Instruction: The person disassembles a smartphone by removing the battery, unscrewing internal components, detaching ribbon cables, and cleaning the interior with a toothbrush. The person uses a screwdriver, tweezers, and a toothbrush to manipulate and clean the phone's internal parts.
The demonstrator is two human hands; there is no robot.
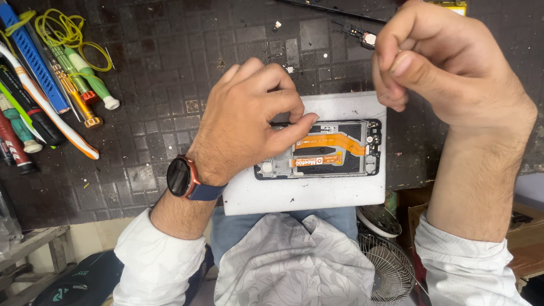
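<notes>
An opened phone with its back removed lies on a white slab, showing an orange flex cable across its inside. My left hand, with a watch on the wrist, rests on the phone's left end, thumb and fingers pressing it down. My right hand hovers above and to the right of the phone, fingers pinched together; whether something tiny sits between them is too small to tell.
Screwdrivers and tools and a yellow wire lie at the left of the dark gridded mat. A small loose part lies at the back. A small fan stands below the table edge.
</notes>
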